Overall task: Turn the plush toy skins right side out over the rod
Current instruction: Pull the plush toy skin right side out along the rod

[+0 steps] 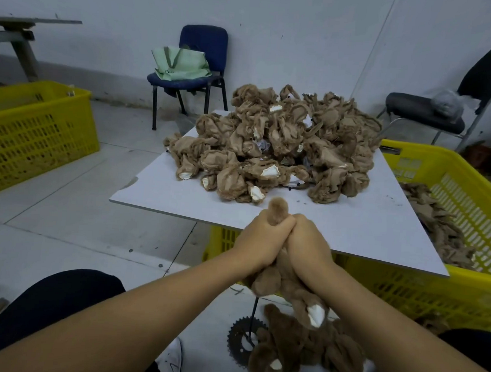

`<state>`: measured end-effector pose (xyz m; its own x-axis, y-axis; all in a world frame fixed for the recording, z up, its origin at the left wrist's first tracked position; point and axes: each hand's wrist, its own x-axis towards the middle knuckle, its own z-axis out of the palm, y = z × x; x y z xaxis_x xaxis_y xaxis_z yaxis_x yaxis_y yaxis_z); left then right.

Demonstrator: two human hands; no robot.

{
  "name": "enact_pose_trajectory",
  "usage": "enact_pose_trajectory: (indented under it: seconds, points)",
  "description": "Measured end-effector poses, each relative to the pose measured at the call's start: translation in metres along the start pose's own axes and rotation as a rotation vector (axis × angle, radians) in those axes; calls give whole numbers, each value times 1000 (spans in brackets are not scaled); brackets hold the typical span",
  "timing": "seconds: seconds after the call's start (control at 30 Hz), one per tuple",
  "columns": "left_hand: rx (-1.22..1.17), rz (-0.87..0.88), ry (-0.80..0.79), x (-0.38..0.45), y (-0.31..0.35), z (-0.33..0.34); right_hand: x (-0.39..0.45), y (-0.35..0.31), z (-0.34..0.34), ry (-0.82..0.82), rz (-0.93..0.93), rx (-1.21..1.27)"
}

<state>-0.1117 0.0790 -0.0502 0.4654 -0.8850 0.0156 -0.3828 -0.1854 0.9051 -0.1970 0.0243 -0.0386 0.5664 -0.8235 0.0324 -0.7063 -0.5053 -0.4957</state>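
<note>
1. Left hand point(259, 240) and right hand point(306, 247) pressed side by side, fingers curled tight around one brown plush skin point(277, 209); furry tip poking up above the knuckles, rest of it hanging below the wrists.
2. Both forearms reaching forward from the near edge, meeting just in front of the white board point(351, 229).
3. Thin dark rod point(255, 308) visible below the hands, standing on a toothed metal disc point(239, 340); upper part hidden.
4. Pile of inside-out skins point(278, 144) heaped on the far half of the board, near strip bare.
5. Finished furry skins point(300, 350) lying on the floor, near right.
6. Yellow crate point(452, 221) close at right, another yellow basket point(35, 132) well apart at left, open floor between.
</note>
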Motion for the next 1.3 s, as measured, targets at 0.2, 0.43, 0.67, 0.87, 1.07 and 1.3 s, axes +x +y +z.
enact_pose_trajectory:
  seconds: [0.2, 0.43, 0.67, 0.87, 1.07, 1.3]
  points:
    - [84, 162, 219, 5, 13, -4, 9, -1, -2, -9, 7, -75]
    - [-90, 389, 301, 8, 19, -5, 7, -8, -11, 91, -37, -75]
    - [-114, 296, 290, 6, 5, 5, 1, 3, 3, -53, 14, -60]
    - [-15, 669, 502, 0, 20, 4, 0, -2, -11, 206, -80, 89]
    - [32, 507, 349, -9, -8, 15, -3, 8, 17, -42, 1, 53]
    - [-155, 172, 267, 3, 11, 10, 5, 4, 15, -27, -6, 18]
